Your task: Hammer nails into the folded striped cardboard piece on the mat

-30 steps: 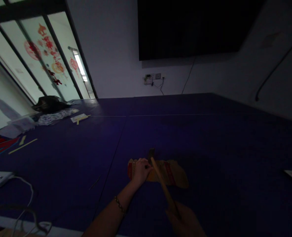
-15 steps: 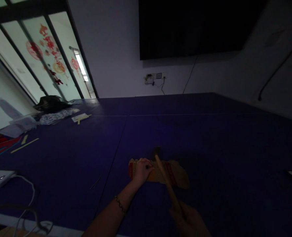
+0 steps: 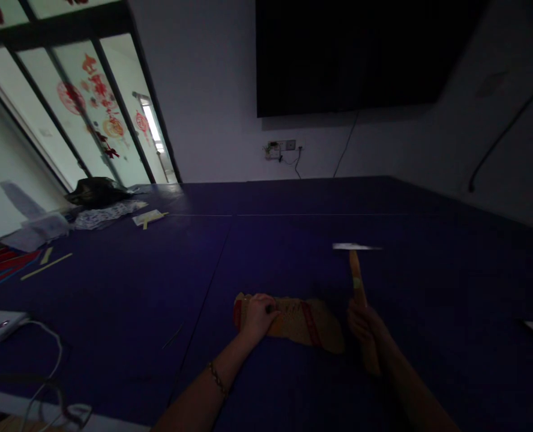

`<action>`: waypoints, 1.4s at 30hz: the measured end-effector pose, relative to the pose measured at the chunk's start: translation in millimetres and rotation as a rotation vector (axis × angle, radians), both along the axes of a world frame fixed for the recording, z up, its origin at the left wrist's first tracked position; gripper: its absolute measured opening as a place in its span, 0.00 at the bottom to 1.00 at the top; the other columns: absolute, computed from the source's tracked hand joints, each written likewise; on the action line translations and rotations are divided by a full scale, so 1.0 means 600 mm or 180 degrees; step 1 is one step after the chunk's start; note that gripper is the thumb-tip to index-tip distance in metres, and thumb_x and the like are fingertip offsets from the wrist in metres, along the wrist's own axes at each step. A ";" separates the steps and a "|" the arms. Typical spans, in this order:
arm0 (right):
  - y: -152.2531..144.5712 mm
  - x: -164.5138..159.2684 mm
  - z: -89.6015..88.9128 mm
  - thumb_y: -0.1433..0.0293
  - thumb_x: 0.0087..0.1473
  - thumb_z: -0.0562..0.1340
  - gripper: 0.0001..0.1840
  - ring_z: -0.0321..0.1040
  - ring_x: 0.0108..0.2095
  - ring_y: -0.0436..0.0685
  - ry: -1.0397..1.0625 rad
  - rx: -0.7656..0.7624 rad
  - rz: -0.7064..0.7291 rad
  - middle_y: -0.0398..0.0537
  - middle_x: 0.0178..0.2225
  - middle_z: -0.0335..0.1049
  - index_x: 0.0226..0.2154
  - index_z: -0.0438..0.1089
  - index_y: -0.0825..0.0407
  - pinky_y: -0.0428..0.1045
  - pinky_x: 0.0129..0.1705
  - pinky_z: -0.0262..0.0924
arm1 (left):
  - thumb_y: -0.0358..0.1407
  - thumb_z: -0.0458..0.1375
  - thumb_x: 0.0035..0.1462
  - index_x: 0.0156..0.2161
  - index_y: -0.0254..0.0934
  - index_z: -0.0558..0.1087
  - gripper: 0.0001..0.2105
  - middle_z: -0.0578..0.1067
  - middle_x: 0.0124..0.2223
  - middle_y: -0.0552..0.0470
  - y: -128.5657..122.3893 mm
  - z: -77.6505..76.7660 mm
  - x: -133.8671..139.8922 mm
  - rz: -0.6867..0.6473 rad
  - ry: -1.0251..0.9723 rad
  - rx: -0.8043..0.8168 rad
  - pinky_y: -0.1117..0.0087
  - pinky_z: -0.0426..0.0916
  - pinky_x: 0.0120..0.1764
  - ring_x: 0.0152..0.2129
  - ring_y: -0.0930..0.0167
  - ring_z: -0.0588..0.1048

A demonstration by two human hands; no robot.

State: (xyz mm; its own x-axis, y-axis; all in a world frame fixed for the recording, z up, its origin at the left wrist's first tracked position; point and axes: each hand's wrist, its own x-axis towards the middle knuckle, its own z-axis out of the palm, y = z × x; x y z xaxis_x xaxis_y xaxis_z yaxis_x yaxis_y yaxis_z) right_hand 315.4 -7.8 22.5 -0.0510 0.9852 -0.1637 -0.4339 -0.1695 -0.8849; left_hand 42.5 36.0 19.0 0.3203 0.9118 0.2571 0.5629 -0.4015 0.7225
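As far as the dim light shows, our left hand (image 3: 256,319) pinches a small dark tool (image 3: 269,308) over cardboard (image 3: 294,321) on the worktop (image 3: 122,294); our right hand (image 3: 368,327) is closed round the hammer (image 3: 357,282), which we should land square.

Cardbd (image 3: 293,323) on tbl (image 3: 149,288), hammer (image 3: 356,277) R of it, bag (image 3: 98,193) back L, TV (image 3: 361,60) bhd.

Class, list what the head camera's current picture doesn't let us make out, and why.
All in the head view:
- Hammer head: exact shape, blurred.
- Dark spot at the left hand: too small to identify.
- Cardboard: partly covered by that hand.
- White device: cut off by the left edge.
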 end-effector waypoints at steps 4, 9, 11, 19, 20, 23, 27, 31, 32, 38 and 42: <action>-0.003 0.014 -0.021 0.59 0.36 0.64 0.23 0.34 0.05 0.39 0.0162 -0.0026 -0.0041 0.28 0.06 0.40 0.14 0.48 0.50 0.37 0.05 0.40 | 0.32 0.65 0.36 0.25 0.36 0.72 0.07 0.74 0.33 0.51 0.000 0.000 0.001 0.0016 0.0208 0.0016 0.67 0.62 0.40 0.34 0.68 0.70; -0.009 0.013 -0.026 0.61 0.38 0.63 0.20 0.35 0.05 0.40 0.0265 -0.0054 -0.0124 0.29 0.06 0.43 0.15 0.51 0.50 0.37 0.06 0.40 | 0.34 0.64 0.36 0.30 0.36 0.72 0.11 0.73 0.36 0.50 -0.004 0.029 -0.008 -0.0126 0.0333 -0.0012 0.67 0.63 0.40 0.35 0.67 0.70; -0.008 0.012 -0.028 0.62 0.39 0.63 0.18 0.35 0.06 0.40 0.0287 -0.0053 -0.0108 0.29 0.06 0.43 0.16 0.52 0.50 0.38 0.06 0.40 | 0.32 0.64 0.37 0.30 0.36 0.71 0.11 0.73 0.36 0.50 -0.010 0.051 -0.029 -0.0163 0.0272 -0.0041 0.69 0.63 0.39 0.35 0.69 0.70; 0.000 0.023 -0.037 0.64 0.40 0.62 0.21 0.29 0.08 0.40 0.0429 -0.0008 0.0188 0.30 0.08 0.36 0.12 0.49 0.51 0.38 0.07 0.39 | 0.34 0.50 0.50 0.30 0.38 0.71 0.07 0.73 0.35 0.52 -0.095 0.095 -0.236 0.1450 0.0967 0.0011 0.73 0.64 0.37 0.33 0.71 0.72; 0.001 0.024 -0.039 0.64 0.40 0.62 0.21 0.28 0.08 0.39 0.0455 0.0013 0.0226 0.30 0.08 0.36 0.12 0.49 0.51 0.38 0.07 0.39 | 0.34 0.49 0.51 0.31 0.39 0.71 0.08 0.73 0.36 0.51 -0.107 0.094 -0.261 0.1665 0.1174 -0.0054 0.73 0.64 0.37 0.33 0.70 0.72; 0.005 0.029 -0.046 0.63 0.39 0.63 0.22 0.26 0.09 0.39 0.0520 0.0083 0.0348 0.30 0.08 0.35 0.11 0.48 0.51 0.38 0.07 0.40 | 0.35 0.47 0.52 0.35 0.39 0.72 0.11 0.74 0.38 0.51 -0.132 0.084 -0.317 0.1838 0.1657 -0.0325 0.74 0.63 0.38 0.35 0.70 0.72; 0.009 0.034 -0.055 0.63 0.41 0.62 0.23 0.24 0.09 0.39 0.0594 0.0159 0.0480 0.30 0.08 0.34 0.11 0.48 0.51 0.38 0.07 0.39 | 0.35 0.45 0.52 0.36 0.39 0.73 0.14 0.74 0.37 0.51 -0.137 0.065 -0.351 0.1624 0.1832 -0.0494 0.74 0.64 0.39 0.34 0.70 0.73; 0.011 0.039 -0.060 0.63 0.43 0.61 0.21 0.25 0.09 0.40 0.0634 0.0223 0.0612 0.30 0.08 0.36 0.12 0.49 0.51 0.38 0.06 0.38 | 0.35 0.44 0.52 0.35 0.38 0.73 0.14 0.75 0.37 0.49 -0.130 0.053 -0.358 0.1542 0.1815 -0.0536 0.72 0.64 0.40 0.35 0.69 0.72; 0.012 0.040 -0.061 0.63 0.43 0.61 0.21 0.25 0.08 0.40 0.0636 0.0244 0.0642 0.30 0.08 0.35 0.12 0.49 0.51 0.38 0.06 0.37 | 0.35 0.44 0.53 0.35 0.38 0.73 0.14 0.75 0.37 0.49 -0.129 0.053 -0.358 0.1546 0.1815 -0.0551 0.72 0.64 0.40 0.36 0.69 0.72; 0.019 0.045 -0.062 0.63 0.43 0.60 0.21 0.27 0.06 0.40 0.0601 0.0368 0.0810 0.29 0.07 0.36 0.13 0.47 0.50 0.39 0.06 0.39 | 0.34 0.44 0.52 0.32 0.36 0.72 0.13 0.75 0.36 0.48 -0.121 0.071 -0.350 0.1471 0.1755 -0.0835 0.74 0.64 0.37 0.34 0.69 0.73; 0.021 0.045 -0.058 0.62 0.44 0.59 0.22 0.31 0.05 0.42 0.0546 0.0412 0.0947 0.30 0.06 0.36 0.12 0.46 0.49 0.41 0.06 0.41 | 0.34 0.45 0.51 0.28 0.36 0.71 0.12 0.76 0.32 0.49 -0.116 0.081 -0.344 0.1463 0.1638 -0.1051 0.76 0.64 0.33 0.34 0.69 0.73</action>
State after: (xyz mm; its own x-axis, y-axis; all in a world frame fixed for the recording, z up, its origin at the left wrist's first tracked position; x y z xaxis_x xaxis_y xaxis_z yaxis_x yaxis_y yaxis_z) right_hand 342.2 4.9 -12.2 -0.3543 0.9351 -0.0029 -0.5264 -0.2020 -0.8259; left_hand -164.1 -33.6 67.7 -0.1041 0.9859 -0.1309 0.9192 0.1456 0.3658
